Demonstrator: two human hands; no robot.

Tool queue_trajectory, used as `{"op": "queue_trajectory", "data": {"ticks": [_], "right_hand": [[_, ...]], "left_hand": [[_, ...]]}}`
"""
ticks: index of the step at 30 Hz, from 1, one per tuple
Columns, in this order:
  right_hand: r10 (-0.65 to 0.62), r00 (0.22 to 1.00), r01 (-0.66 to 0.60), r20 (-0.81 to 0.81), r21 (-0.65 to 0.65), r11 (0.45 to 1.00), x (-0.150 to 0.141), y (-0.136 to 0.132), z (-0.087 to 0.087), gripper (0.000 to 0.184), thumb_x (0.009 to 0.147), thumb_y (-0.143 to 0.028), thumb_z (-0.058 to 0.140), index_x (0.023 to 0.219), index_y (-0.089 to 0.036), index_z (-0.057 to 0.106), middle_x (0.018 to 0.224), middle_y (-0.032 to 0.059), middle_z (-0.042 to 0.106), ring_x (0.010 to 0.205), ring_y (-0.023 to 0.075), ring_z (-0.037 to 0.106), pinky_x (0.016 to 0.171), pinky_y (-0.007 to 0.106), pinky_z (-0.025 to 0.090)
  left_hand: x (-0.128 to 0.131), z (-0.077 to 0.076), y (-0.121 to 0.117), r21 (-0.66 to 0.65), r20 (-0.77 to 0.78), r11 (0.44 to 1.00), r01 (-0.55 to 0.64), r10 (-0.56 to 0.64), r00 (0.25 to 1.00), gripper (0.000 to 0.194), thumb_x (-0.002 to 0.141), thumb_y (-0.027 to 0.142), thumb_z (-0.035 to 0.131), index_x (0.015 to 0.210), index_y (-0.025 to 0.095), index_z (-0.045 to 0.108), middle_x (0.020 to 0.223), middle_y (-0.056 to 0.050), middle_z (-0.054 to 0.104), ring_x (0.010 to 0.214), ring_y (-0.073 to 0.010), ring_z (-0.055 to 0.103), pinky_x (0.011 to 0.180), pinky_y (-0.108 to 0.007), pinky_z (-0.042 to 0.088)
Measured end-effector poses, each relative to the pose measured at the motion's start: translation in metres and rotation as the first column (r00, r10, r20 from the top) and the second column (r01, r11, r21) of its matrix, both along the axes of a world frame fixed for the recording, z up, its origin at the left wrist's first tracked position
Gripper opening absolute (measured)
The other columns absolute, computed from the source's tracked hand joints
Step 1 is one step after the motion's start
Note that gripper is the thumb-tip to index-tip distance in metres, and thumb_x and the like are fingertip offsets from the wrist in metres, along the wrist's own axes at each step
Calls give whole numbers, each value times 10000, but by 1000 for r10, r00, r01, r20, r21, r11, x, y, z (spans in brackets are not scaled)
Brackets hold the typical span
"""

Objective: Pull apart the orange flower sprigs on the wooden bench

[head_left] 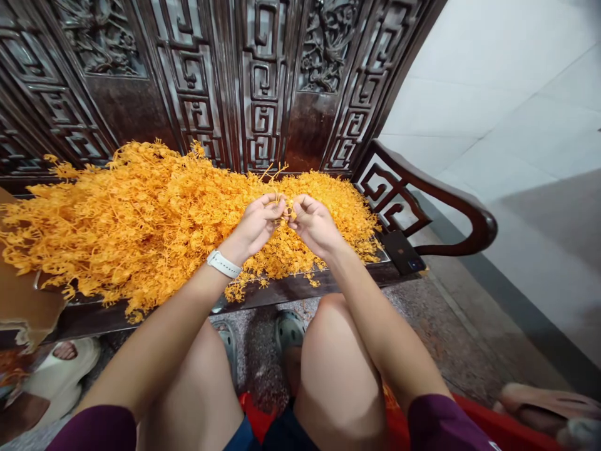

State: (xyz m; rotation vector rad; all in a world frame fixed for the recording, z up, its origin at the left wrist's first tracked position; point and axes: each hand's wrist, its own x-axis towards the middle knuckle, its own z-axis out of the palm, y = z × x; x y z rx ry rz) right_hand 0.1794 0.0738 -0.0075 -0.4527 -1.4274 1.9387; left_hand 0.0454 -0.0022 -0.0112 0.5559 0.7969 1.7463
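Note:
A big heap of orange plastic sprigs [141,213] covers the seat of a carved dark wooden bench [291,291]. My left hand [256,224], with a white watch at the wrist, and my right hand [313,224] meet above the heap's right part. Both have their fingers pinched together on one small orange sprig piece [288,208] held between them. A thin orange stem sticks up just behind my fingers.
A black phone [402,252] lies on the bench's right end by the curved armrest [441,207]. Brown cardboard [23,300] sits at the left. My knees and grey sandals are below the bench edge. Another person's foot in a white sandal [63,366] shows lower left.

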Motion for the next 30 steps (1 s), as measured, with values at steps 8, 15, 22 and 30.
{"op": "queue_trajectory", "data": {"ticks": [8, 15, 22, 30], "right_hand": [[88, 984, -102, -154, -92, 991, 0, -8, 7, 330, 769, -316, 911, 820, -211, 603, 816, -4, 561, 715, 108, 461, 583, 257, 329], [139, 965, -161, -222, -83, 983, 0, -14, 14, 436, 696, -311, 977, 793, -199, 567, 785, -25, 549, 625, 68, 358, 536, 228, 282], [186, 956, -214, -225, -108, 971, 5, -12, 15, 425, 690, -288, 958, 831, -203, 566, 767, -31, 529, 617, 68, 341, 515, 211, 262], [210, 942, -266, -263, -198, 943, 9, -15, 19, 440, 615, -107, 832, 850, -228, 480, 744, -51, 430, 612, 69, 330, 511, 208, 247]], "left_hand": [[0, 16, -10, 24, 142, 994, 106, -109, 984, 383, 791, -109, 590, 1023, 159, 736, 716, 18, 642, 646, -57, 630, 687, -146, 527], [0, 12, -13, 101, 138, 989, 104, -118, 983, 486, 618, -121, 554, 982, 163, 704, 697, 36, 633, 627, -48, 633, 669, -125, 536], [0, 10, -16, 134, 110, 984, 114, -130, 985, 432, 585, -100, 598, 905, 180, 679, 676, 44, 603, 627, -52, 619, 642, -131, 528], [8, 16, -22, 119, 178, 991, 66, -87, 980, 289, 687, -69, 593, 810, 189, 635, 645, 44, 510, 561, -49, 519, 578, -157, 475]]}}
